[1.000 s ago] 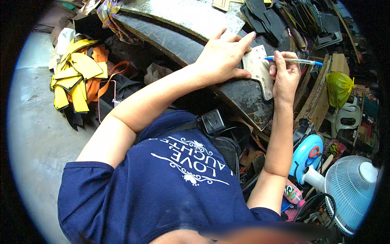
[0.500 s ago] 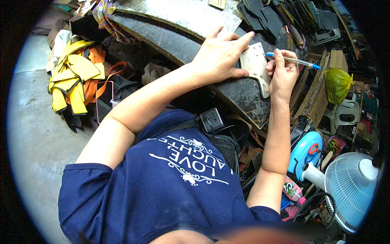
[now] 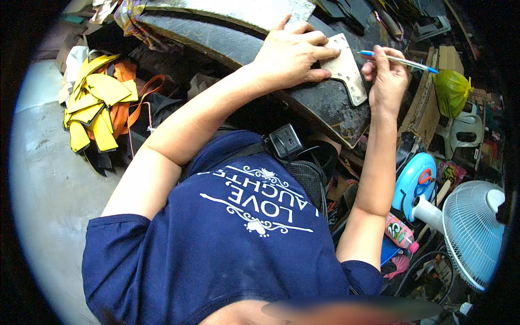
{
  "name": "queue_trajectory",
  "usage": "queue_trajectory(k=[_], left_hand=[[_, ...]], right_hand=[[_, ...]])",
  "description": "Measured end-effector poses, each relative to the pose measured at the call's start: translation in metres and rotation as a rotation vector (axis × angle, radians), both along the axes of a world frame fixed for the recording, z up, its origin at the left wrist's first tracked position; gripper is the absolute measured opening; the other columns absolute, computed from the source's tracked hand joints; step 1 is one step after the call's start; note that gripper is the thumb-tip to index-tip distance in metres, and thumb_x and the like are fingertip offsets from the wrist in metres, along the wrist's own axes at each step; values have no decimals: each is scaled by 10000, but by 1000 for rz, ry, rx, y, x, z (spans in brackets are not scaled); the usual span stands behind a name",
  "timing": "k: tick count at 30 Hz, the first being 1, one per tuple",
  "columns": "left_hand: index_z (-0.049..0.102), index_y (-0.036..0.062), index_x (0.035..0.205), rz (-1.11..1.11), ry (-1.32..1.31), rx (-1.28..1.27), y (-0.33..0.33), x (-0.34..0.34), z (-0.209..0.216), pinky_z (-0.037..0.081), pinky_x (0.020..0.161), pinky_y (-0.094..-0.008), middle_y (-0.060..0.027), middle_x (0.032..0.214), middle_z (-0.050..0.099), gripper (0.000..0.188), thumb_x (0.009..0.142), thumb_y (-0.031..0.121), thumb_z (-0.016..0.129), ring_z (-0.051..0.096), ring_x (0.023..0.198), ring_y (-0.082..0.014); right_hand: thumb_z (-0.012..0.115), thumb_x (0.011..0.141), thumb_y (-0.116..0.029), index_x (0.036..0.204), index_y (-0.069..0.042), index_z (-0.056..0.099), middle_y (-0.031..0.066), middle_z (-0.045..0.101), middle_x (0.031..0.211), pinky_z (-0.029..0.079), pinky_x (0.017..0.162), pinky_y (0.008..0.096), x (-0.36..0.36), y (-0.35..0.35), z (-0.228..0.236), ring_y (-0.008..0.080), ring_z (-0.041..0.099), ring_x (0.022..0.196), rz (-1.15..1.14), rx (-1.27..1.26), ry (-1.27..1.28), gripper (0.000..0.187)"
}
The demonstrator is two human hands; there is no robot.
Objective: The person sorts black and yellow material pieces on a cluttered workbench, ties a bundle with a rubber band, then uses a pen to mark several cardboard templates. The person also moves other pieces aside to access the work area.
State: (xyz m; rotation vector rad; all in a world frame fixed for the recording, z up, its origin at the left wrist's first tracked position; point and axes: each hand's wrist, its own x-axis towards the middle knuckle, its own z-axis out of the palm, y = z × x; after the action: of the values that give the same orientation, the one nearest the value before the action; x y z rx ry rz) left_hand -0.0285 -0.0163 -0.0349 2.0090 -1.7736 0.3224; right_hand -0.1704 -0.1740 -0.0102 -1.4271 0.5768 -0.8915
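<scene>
A pale, flat, angular template-like piece (image 3: 351, 73) with small dark marks lies on the dark worktop (image 3: 319, 105). My left hand (image 3: 297, 54) rests over its left side, fingers spread, with fingertips touching it. Just right of the piece, my right hand (image 3: 388, 81) is closed around a clear pen (image 3: 406, 61) with blue ends. One end of the pen points left toward the piece, a little apart from its edge. Part of the piece's left side is hidden by my left hand.
A light board (image 3: 233, 8) lies at the worktop's far side, with dark sheets (image 3: 344, 16) beside it. Yellow cut pieces (image 3: 100, 105) are piled at the left. On the right are a blue fan (image 3: 474, 233), a pink bottle (image 3: 400, 232) and a yellow-green bag (image 3: 452, 92).
My right hand with the pen has drawn right, off the pale piece. The piece is tilted differently and more of it shows. My left hand stays on it; the whole view has shifted slightly.
</scene>
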Motion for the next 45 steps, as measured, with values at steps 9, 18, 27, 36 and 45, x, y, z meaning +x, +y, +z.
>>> queue_trajectory(k=[9, 18, 27, 36, 45], left_hand=[[670, 285, 1165, 20, 15, -50, 1, -6, 4, 267, 1071, -589, 21, 1105, 633, 440, 764, 467, 687, 547, 1147, -208], [622, 144, 1206, -44, 50, -14, 2, -5, 14, 406, 990, -522, -29, 1105, 620, 448, 785, 292, 661, 564, 1088, -209], [642, 191, 1195, -30, 87, 66, 3, -4, 19, 329, 1026, -589, -33, 1154, 601, 518, 741, 436, 688, 516, 1162, -244], [670, 286, 1164, 15, -5, -38, 0, -5, 7, 265, 1068, -596, 29, 1072, 631, 469, 741, 485, 700, 544, 1139, -207], [676, 268, 1157, 0, -4, -55, -2, -4, 1, 272, 1074, -634, 15, 1073, 618, 492, 713, 476, 708, 538, 1139, -222]], right_hand=[[593, 973, -157, 926, -82, 524, 34, 605, 734, 364, 418, 187, -64, 31, -10, 52, 498, 484, -65, -63, 133, 113], [596, 959, -101, 918, -70, 552, 34, 609, 774, 397, 471, 205, -62, 32, -13, 66, 513, 541, -20, -298, 238, 68], [585, 949, -50, 906, -56, 551, 22, 543, 760, 368, 480, 202, -62, 34, -13, 58, 474, 559, 85, -722, 225, 55], [669, 913, -81, 884, -39, 622, -19, 597, 770, 406, 572, 219, -52, 41, -11, 66, 494, 612, 103, -755, 329, 69], [700, 889, -111, 889, -42, 638, -10, 599, 735, 403, 541, 234, -33, 45, -7, 53, 480, 587, -3, -667, 320, 92]])
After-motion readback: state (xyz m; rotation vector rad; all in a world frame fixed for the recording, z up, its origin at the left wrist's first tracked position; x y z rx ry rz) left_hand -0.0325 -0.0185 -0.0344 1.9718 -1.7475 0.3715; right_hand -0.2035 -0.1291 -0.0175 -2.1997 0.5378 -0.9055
